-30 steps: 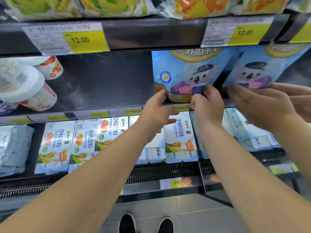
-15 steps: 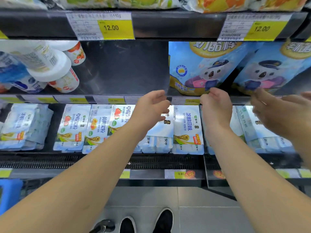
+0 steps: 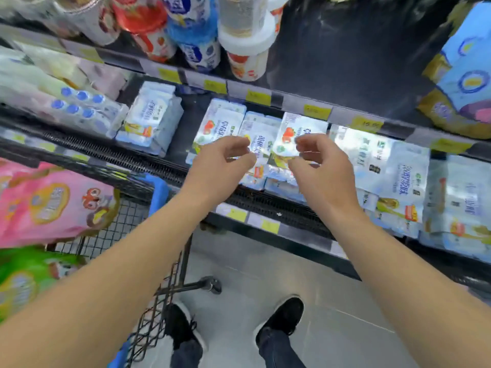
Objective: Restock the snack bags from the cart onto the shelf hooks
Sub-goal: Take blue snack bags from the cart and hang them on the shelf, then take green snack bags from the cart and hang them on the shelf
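My left hand and my right hand hover side by side in front of the lower shelf, fingers loosely curled, holding nothing. A blue snack bag with a cartoon figure hangs at the upper right edge of the view. At the left stands the wire cart, with a pink snack bag and a green snack bag in it. The whole view is blurred by motion.
White multipacks fill the lower shelf behind my hands. Cups and bottles stand on the shelf above, next to a bare dark stretch. Yellow price tags line the shelf rails. My two black shoes stand on the grey floor beside the cart.
Both hands have let go of the hanging blue bag and dropped below it. The view has swung down and left, bringing the cart with its bags into sight. Another person's hand is out of view.
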A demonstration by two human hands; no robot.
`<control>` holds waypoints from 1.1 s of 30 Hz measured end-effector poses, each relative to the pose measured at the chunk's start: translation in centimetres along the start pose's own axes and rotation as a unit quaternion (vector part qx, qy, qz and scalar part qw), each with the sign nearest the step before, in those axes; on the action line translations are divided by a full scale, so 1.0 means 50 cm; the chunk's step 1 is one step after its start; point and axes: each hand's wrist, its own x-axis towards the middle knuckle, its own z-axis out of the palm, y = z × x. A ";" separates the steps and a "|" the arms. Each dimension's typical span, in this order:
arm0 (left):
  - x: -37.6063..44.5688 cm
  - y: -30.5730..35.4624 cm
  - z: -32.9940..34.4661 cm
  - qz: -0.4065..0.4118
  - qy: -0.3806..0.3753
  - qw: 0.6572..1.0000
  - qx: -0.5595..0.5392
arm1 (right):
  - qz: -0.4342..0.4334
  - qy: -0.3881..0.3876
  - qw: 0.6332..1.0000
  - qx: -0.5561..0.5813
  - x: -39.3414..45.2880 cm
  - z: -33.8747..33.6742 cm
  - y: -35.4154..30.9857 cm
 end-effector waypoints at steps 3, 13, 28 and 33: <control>-0.049 -0.075 -0.122 -0.018 0.039 0.999 -0.001 | -0.035 -0.058 0.997 -0.028 -0.046 0.115 -0.062; -0.252 -0.372 -0.475 -0.114 0.096 0.987 0.056 | -0.143 -0.233 0.955 -0.114 -0.223 0.500 -0.199; -0.425 -0.613 -0.785 -0.211 0.114 0.968 0.074 | -0.350 -0.497 0.713 -0.349 -0.462 0.942 -0.202; -0.453 -0.639 -0.816 -0.223 0.119 0.967 0.042 | -0.374 -0.515 0.610 -0.472 -0.491 0.992 -0.178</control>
